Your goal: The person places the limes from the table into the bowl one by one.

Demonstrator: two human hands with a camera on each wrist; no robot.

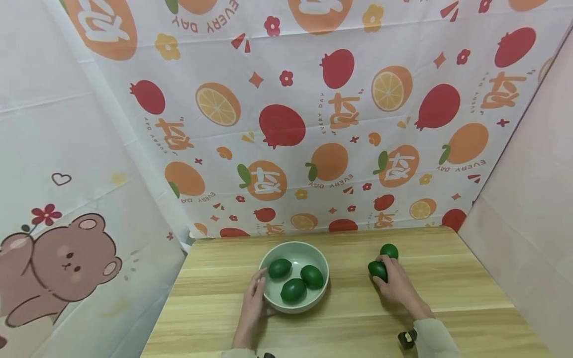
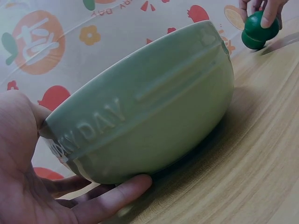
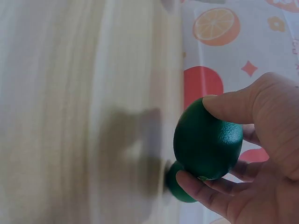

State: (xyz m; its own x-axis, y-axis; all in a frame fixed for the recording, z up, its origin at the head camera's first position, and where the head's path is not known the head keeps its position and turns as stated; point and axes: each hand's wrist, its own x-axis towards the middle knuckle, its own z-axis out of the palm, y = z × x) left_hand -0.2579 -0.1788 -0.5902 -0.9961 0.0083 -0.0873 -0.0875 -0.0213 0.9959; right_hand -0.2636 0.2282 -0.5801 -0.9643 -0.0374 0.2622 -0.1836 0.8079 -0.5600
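- Left hand (image 1: 253, 297) grips the bowl (image 1: 296, 309) by its side, fingers spread.
- Three limes (image 1: 293, 290) lie inside, right of that hand.
- Right hand (image 1: 399, 286) pinches one lime (image 1: 378, 271) between thumb and fingers.
- Another lime (image 1: 389, 249) sits just beyond it.

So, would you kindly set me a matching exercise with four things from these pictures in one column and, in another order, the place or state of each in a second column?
Things
1. The round, glossy, pale green bowl
2. The person's left hand
3. The person's right hand
4. The brown cartoon bear

Places or states
A. Gripping a dark green, oval fruit
B. Printed on the pale sheet at the left of the head view
C. Contains three dark green, oval fruits
D. Touching the side of the bowl

Right pairs: 1-C, 2-D, 3-A, 4-B
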